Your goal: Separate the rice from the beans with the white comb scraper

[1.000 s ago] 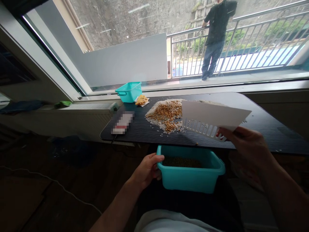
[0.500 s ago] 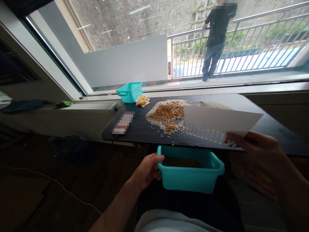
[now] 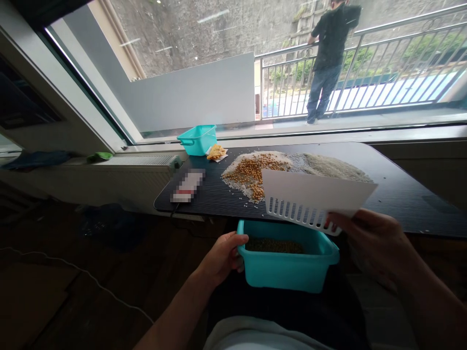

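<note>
My left hand (image 3: 224, 255) grips the left rim of a teal plastic basin (image 3: 286, 272), held in front of the table edge over my lap. Small dark greenish grains (image 3: 275, 245) cover its bottom. In my right hand (image 3: 372, 233) is a white slotted plastic panel (image 3: 315, 189), fingers pinching its lower right part. The panel is tilted above the table's near edge, its slotted side toward the basin. Behind it lies a heap of yellow-brown beans (image 3: 251, 170) mixed with white grains, partly hidden by the panel. To the right spreads a pile of pale grains (image 3: 333, 167).
On the dark table (image 3: 215, 194) stand a second teal basin (image 3: 199, 140) and a crumpled yellow item on white paper (image 3: 217, 152). A blurred flat device (image 3: 188, 186) with a cable lies at the left. A radiator (image 3: 142, 167) adjoins the table. Beyond the window, a person (image 3: 330, 63) leans on a railing.
My right hand has moved the slotted panel left and slightly down, over the table edge near the basin. More of the pale grain pile shows. My left hand and the basin stay put.
</note>
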Motion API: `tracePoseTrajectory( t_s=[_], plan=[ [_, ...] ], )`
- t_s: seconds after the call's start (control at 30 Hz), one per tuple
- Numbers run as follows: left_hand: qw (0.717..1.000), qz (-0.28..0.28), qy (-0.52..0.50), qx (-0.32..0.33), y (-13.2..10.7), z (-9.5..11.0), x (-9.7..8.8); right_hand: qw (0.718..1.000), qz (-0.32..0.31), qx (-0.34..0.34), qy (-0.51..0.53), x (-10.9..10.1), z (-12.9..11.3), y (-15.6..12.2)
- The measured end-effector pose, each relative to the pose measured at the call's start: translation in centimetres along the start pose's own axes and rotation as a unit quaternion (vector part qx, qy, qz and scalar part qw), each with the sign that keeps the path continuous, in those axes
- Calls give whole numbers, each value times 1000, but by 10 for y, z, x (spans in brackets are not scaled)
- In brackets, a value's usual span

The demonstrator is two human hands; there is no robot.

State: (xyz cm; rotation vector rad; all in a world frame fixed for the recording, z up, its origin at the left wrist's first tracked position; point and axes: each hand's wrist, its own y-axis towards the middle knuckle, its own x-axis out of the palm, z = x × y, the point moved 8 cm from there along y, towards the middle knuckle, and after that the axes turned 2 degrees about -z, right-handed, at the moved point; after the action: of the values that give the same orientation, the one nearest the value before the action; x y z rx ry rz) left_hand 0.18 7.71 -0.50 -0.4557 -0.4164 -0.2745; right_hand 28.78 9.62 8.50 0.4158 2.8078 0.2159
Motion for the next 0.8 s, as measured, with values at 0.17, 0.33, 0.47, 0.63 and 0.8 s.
tracePoseTrajectory(
  t_s=[0.17, 0.33, 0.47, 0.63, 0.8],
  plan=[
    [1000, 0, -6, 1, -2, 1, -4, 997, -73, 3, 38, 39, 5, 10],
    [1000, 13, -12, -2, -2, 1, -8, 997, -73, -30, -10, 43, 18, 13],
    [1000, 10, -12, 0, -1, -1, -8, 998, 40, -14, -35, 7, 37, 26],
    [1000, 7, -9, 3, 0, -1, -7, 991, 101, 8, -85, -19, 30, 43],
    [1000, 5, -12, -1, 0, -2, -9, 997, 67, 0, -33, -1, 14, 56]
  ],
)
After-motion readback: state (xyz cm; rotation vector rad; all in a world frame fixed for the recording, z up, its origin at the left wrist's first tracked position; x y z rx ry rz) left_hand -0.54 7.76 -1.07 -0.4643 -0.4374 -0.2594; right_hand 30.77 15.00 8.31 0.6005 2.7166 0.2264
